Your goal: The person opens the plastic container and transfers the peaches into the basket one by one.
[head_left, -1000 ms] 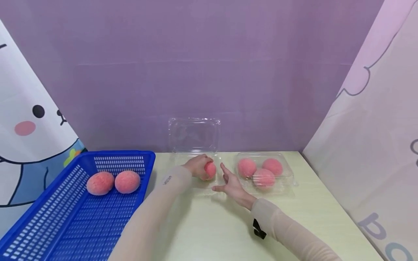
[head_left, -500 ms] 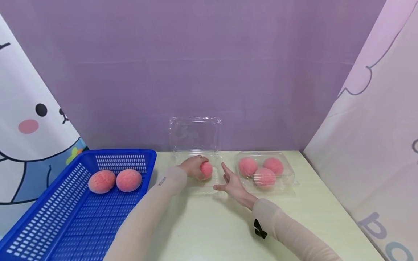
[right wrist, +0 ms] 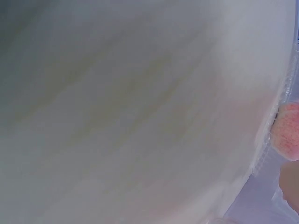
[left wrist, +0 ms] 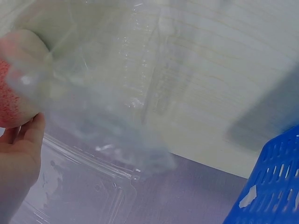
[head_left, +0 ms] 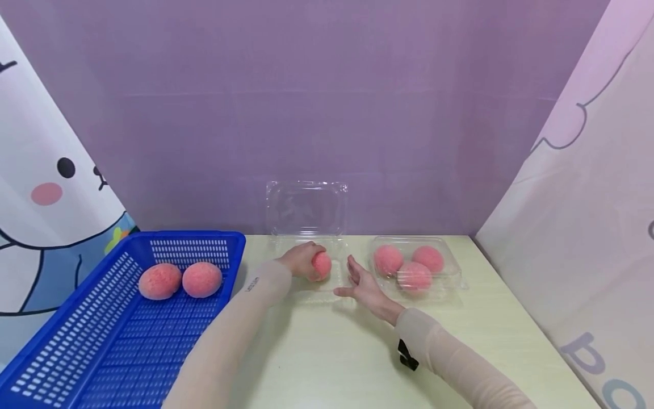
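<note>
Head view: I have the left hand (head_left: pixel 302 260) curled round a pink peach (head_left: pixel 322 266), over the base of the open clamshell (head_left: pixel 307 211); can't tell if the peach touches bottom. Right hand (head_left: pixel 368 292) holds nothing, thumb and fingers spread wide, just beside that base; can't confirm contact. Clamshell lid stands up at the back. To my right, a second clamshell (head_left: pixel 451 278), lid down, three peaches (head_left: pixel 414 276) inside. To my left, blue basket (head_left: pixel 148 341), two more peaches (head_left: pixel 202 279) at its far end, side by side.
</note>
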### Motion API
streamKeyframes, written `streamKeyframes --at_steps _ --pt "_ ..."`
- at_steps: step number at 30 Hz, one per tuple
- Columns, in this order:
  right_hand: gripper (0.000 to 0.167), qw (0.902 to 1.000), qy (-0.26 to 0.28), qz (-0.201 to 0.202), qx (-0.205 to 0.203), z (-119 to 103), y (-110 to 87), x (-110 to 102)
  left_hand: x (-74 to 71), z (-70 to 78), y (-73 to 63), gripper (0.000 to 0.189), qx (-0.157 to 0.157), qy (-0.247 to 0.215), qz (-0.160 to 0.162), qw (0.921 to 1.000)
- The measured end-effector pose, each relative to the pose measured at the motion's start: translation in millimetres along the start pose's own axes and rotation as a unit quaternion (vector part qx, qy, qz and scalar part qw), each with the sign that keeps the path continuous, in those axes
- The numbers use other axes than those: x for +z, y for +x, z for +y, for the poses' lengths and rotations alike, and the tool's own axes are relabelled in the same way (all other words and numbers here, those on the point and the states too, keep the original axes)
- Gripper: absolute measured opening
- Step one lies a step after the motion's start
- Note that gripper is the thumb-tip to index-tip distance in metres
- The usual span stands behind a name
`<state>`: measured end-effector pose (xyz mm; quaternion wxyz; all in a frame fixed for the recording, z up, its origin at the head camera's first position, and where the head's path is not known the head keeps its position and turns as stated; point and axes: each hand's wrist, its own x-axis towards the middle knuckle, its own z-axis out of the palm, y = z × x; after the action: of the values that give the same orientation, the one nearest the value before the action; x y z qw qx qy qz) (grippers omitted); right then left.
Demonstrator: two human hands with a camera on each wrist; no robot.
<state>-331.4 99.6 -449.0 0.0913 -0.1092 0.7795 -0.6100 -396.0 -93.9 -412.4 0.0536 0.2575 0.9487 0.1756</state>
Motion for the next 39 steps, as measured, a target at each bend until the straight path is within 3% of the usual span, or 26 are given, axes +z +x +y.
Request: streamKeyframes --at_steps 15,28,39 --pt "0.095 0.9995 0.026 0.0 0.015 -0.2 -1.4 0.7 3.0 -0.6 1.5 0.069 -0.004 -0.004 -0.004 1.0" --pt "0.091 0.9996 0.019 0.0 0.022 2.1 0.1 0.4 3.8 -1.9 3.3 0.069 -0.005 -0.004 -0.004 1.0" --pt "0.091 0.9998 0.01 -0.009 0.015 3.8 -0.8 -0.1 18.5 -6.1 0.6 0.083 -0.024 -0.058 0.005 0.998"
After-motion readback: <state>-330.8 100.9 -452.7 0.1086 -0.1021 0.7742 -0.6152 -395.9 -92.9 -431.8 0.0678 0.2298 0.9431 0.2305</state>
